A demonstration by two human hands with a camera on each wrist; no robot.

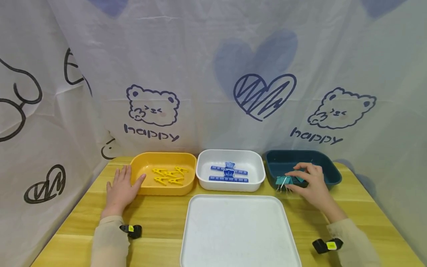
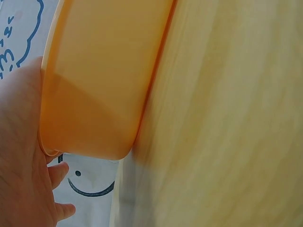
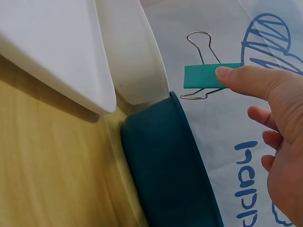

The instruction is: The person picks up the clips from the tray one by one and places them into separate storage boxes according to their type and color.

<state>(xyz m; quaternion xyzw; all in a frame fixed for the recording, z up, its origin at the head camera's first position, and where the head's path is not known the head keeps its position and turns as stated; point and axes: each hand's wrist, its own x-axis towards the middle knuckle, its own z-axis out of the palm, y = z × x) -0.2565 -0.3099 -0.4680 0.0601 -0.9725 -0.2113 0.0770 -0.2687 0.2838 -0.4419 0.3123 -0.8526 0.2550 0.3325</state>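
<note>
My right hand [image 1: 311, 183] pinches a teal binder clip [image 3: 201, 75] between thumb and fingers, above the front rim of the dark teal bin [image 3: 163, 161]. The clip's wire handles stick out on both sides. More teal clips seem to lie in that bin, mostly hidden by the hand. My left hand [image 1: 121, 189] rests against the left end of the yellow bin [image 1: 163, 190], its fingers extended and its thumb at the rim. Several yellow clothespin-like clips [image 1: 171, 174] lie inside that bin.
Between the coloured bins stands a white bin [image 1: 230, 187] holding blue clips [image 1: 228, 172] with piano-key patterned bars. A flat white tray [image 1: 238, 230] lies in front on the wooden table [image 1: 160, 222]. A printed cloth [image 1: 207, 74] hangs behind.
</note>
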